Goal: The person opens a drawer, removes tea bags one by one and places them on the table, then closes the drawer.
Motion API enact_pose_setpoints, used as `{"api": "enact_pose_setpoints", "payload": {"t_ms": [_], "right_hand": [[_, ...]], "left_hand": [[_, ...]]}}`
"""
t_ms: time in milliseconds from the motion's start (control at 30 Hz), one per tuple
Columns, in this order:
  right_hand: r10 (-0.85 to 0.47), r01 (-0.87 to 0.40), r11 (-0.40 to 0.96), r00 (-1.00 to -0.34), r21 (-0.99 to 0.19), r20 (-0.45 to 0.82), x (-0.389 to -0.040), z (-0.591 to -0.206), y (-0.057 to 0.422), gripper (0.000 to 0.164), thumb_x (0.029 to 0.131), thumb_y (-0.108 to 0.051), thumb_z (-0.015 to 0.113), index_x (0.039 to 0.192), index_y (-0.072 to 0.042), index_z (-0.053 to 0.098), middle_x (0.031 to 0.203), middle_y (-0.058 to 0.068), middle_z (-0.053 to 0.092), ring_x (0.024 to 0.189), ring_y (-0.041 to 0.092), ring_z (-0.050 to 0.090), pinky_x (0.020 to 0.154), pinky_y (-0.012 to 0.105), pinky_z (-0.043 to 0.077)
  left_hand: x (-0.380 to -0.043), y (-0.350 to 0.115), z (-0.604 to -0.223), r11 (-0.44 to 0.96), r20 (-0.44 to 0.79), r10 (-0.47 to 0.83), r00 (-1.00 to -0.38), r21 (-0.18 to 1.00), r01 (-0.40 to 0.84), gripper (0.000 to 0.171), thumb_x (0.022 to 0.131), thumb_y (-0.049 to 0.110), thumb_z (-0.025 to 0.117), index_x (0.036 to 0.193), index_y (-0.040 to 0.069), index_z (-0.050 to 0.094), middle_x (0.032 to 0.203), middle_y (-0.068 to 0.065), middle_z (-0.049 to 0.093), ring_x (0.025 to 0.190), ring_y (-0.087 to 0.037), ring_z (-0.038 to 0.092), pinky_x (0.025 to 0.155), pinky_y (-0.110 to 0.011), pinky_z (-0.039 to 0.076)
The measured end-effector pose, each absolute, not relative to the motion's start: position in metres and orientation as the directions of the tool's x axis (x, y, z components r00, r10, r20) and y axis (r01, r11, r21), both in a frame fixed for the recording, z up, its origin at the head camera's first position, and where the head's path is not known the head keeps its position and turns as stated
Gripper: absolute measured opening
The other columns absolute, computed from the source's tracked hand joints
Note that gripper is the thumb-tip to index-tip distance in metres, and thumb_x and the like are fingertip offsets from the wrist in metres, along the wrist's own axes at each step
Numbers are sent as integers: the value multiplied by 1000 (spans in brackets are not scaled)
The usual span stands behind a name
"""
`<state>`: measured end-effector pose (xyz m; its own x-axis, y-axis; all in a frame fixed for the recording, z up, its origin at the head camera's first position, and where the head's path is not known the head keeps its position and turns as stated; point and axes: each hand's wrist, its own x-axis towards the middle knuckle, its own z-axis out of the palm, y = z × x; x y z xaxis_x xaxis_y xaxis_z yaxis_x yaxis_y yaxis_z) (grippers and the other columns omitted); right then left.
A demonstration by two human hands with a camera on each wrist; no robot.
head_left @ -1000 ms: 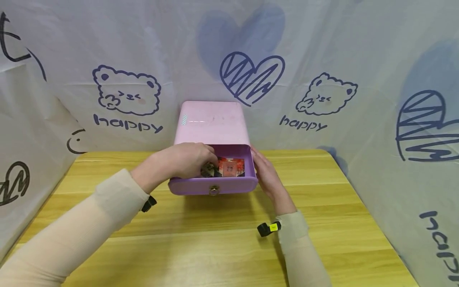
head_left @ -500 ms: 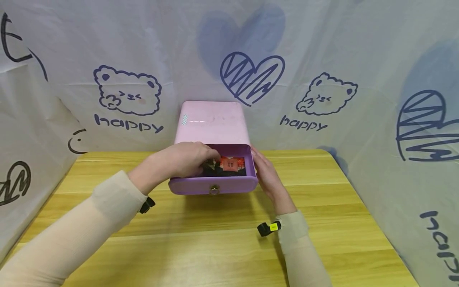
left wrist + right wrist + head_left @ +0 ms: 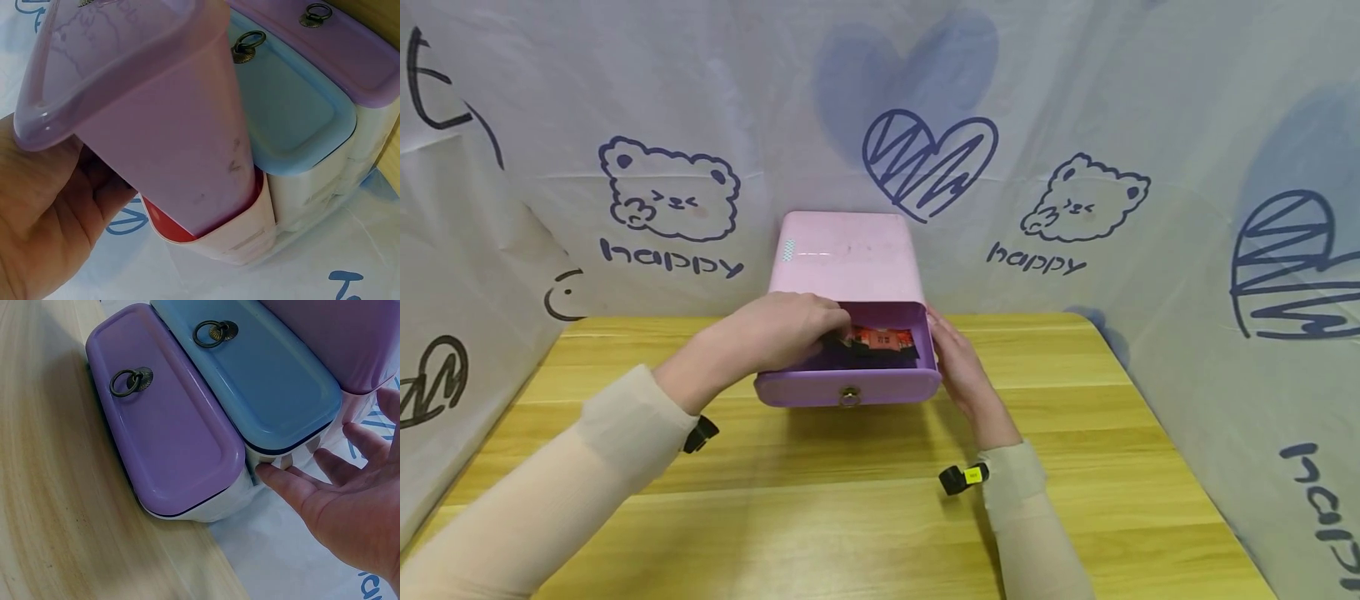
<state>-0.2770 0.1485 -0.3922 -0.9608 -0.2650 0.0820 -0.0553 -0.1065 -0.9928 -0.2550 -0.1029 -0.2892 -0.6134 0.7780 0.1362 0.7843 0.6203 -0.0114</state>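
A small pink storage cabinet stands at the table's back edge, its top purple drawer (image 3: 848, 388) pulled out. My left hand (image 3: 775, 333) reaches over the drawer's left wall. Its bent fingers hold the left end of a red and black printed packet (image 3: 887, 342), which tilts inside the drawer; the fingertips are mostly hidden. In the left wrist view the left hand (image 3: 56, 206) bends over the drawer's side. My right hand (image 3: 958, 362) lies along the cabinet's right side. The right wrist view shows that hand (image 3: 350, 494) with spread fingers, the tips touching the cabinet's side.
Below the open drawer are a blue drawer (image 3: 262, 381) and a lower purple drawer (image 3: 165, 419), both closed, with ring pulls. The wooden table (image 3: 850, 517) spreads out in front. A printed white cloth (image 3: 820, 100) hangs close behind the cabinet.
My left hand has drawn slightly back to the left. The printed packet has tipped from nearly flat to tilted, showing more of its dark part. The right hand stays put.
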Motion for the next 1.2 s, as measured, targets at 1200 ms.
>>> {"api": "enact_pose_setpoints", "payload": {"t_ms": [1200], "right_hand": [[-274, -58, -134, -957, -989, 93, -294, -413, 153, 51, 93, -42, 43, 140, -23, 34, 147, -2, 26, 127, 11, 25, 107, 43, 22]], "left_hand": [[-225, -134, -289, 550, 425, 736, -528, 80, 831, 20, 78, 12, 64, 97, 19, 63, 93, 10, 60, 83, -2, 49, 72, -28, 50]]}}
